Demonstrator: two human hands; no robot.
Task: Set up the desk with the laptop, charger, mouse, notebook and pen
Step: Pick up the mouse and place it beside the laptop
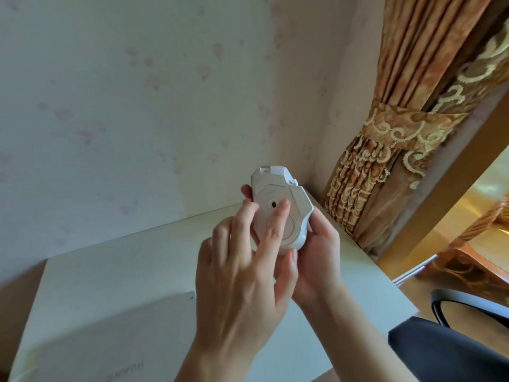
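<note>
I see a pale off-white, smooth rectangular surface (325, 293) pushed into the corner, its far edge against the wallpapered wall. Lying flat on its near left part is a closed silver-white laptop (104, 340), its lid up and a faint logo facing me.

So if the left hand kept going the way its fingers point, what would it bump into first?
The left hand is already touching it: its fingertips rest on the underside of the white plastic computer mouse, which the right hand cradles. Beyond that is probably the pale floral wall.
</note>
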